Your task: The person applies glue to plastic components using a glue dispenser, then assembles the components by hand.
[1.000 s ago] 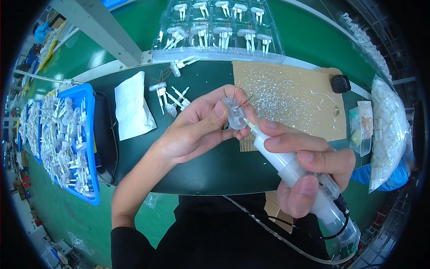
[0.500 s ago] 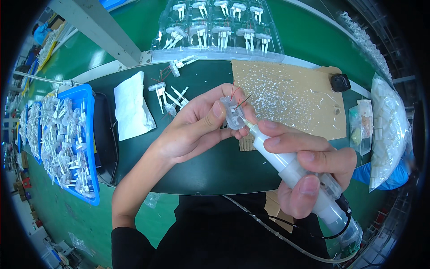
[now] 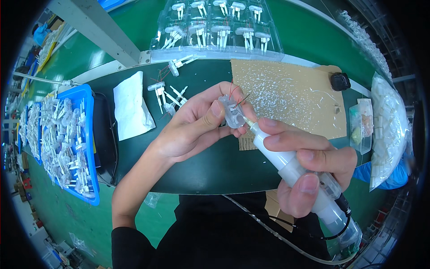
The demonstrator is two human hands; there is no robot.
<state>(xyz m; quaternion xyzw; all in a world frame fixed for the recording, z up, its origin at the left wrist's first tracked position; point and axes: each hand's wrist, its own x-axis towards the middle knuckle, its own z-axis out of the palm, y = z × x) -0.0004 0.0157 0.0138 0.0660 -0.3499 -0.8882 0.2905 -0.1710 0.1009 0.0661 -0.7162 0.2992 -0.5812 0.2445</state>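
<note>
Between the thumb and fingers of my left hand (image 3: 197, 120) is a small clear plastic housing (image 3: 234, 117) with thin red and dark wires sticking up from it. My right hand (image 3: 313, 166) grips a thick white dispensing syringe (image 3: 275, 154) with a fine needle tip. The needle points up and left and meets the inside of the housing; exact contact is too small to tell. A cable and a tube run from the syringe's lower end. Left of my hands, several white-legged plastic parts (image 3: 157, 92) with red wires lie on the dark green mat (image 3: 192, 172).
A clear compartment tray (image 3: 215, 53) of similar parts stands at the back. Cardboard (image 3: 286, 98) with white scraps lies right, near a black object (image 3: 340, 82). At left are a white sheet (image 3: 132, 105) and blue bin (image 3: 92, 134); at far right, a plastic bag (image 3: 387, 130).
The housing has tilted slightly in my left hand, and the needle tip has shifted a little to the right against it. Both hands keep their hold.
</note>
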